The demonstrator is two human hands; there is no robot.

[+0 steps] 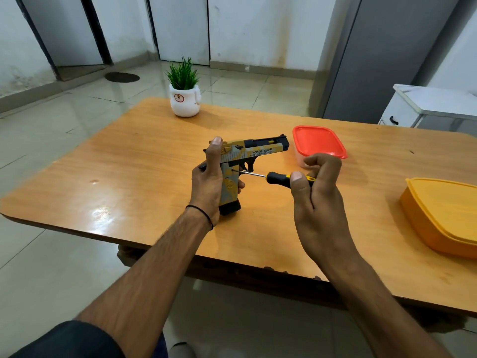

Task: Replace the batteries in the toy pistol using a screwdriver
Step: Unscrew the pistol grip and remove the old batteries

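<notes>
A yellow, grey and black toy pistol (254,151) stands upright over the middle of the wooden table (129,161), barrel pointing right. My left hand (210,177) grips its handle from behind, thumb up along the rear of the slide. My right hand (313,187) pinches the black and yellow handle of a small screwdriver (277,177). The thin metal shaft runs left, and its tip sits against a screw spot on the upper part of the grip. The pistol's black base rests close to the tabletop.
A clear box with a red lid (318,142) stands just right of the pistol's muzzle. A larger orange lidded box (444,213) lies at the table's right edge. A white pot with a green plant (184,98) stands at the far edge.
</notes>
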